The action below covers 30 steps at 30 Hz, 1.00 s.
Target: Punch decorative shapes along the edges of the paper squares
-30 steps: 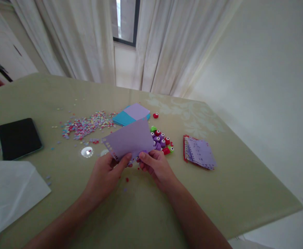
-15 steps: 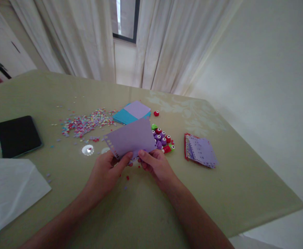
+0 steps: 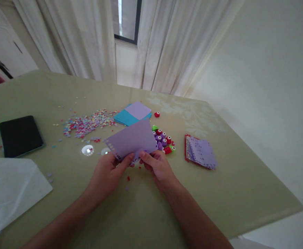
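Both hands gripping the purple card (image 3: 130, 138) above the tabletop (image 3: 247, 183).
Edges: far tabletop edge running below the curtains (image 3: 89, 45), right edge slanting toward the near side; bare surface lying between that edge and the punched card stack (image 3: 202, 152). Confetti pile (image 3: 89, 122) and blue-and-purple paper stack (image 3: 132, 113) sitting beyond the card, eyed trinkets (image 3: 164, 140) clustering just beside its right end, black tablet (image 3: 21, 136) lying well left. Grip: left hand (image 3: 108, 174) closing thumb-on-top at the card's near left corner; right hand (image 3: 159, 167) pinching its near edge farther right, thumb and fingers nearly meeting. Undersides hiding; can't tell whether the right is also holding something.
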Each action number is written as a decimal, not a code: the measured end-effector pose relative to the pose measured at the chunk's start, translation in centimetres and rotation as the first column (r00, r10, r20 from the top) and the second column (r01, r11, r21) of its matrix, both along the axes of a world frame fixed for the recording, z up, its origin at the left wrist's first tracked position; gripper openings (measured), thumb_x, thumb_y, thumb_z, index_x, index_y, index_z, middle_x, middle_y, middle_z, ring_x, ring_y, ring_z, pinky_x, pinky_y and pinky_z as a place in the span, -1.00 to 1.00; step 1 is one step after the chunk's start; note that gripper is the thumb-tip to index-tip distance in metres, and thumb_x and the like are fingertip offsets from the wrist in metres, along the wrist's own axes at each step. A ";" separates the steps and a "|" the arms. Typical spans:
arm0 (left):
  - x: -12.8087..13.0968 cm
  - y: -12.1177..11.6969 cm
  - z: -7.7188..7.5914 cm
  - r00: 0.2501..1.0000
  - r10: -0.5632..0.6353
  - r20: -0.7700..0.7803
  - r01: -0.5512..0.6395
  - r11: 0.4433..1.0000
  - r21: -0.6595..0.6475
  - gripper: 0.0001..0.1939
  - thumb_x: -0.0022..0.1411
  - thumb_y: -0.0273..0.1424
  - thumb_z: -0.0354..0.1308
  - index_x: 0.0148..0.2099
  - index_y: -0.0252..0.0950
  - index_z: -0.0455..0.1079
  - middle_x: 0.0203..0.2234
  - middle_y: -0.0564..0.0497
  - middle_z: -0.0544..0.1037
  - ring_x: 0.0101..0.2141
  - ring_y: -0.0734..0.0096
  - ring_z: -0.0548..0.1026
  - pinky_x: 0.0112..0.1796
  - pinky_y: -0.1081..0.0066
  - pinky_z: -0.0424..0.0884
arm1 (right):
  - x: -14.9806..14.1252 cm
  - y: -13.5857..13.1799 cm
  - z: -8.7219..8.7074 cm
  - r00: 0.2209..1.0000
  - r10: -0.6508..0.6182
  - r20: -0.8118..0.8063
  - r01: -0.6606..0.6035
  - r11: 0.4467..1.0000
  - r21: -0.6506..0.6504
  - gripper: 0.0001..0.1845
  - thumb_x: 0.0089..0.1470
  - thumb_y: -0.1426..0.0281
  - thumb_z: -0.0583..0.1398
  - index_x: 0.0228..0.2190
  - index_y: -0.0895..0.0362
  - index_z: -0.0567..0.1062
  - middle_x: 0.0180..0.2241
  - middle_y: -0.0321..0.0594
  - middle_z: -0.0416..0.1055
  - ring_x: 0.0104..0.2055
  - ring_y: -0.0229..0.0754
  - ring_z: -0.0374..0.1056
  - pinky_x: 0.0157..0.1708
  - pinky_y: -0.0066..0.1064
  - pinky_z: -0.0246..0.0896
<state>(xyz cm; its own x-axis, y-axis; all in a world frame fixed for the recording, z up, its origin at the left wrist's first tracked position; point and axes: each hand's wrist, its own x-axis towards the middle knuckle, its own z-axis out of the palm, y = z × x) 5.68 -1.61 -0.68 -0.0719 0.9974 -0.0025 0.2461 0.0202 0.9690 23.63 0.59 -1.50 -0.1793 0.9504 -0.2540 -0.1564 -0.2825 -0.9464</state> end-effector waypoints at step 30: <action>-0.6 -0.2 1.7 0.949 0.317 0.006 -0.316 0.947 -0.050 -0.66 0.23 -0.06 0.33 -0.41 -0.20 0.61 -0.52 -0.02 0.72 -0.43 0.13 0.69 -0.33 0.30 0.59 | -0.5 -0.4 -0.3 0.723 -0.022 0.690 -0.374 0.827 0.419 -0.77 0.37 0.40 0.27 -0.05 0.13 0.73 -0.14 -0.10 0.55 -0.03 -0.07 0.48 -0.02 -0.26 0.36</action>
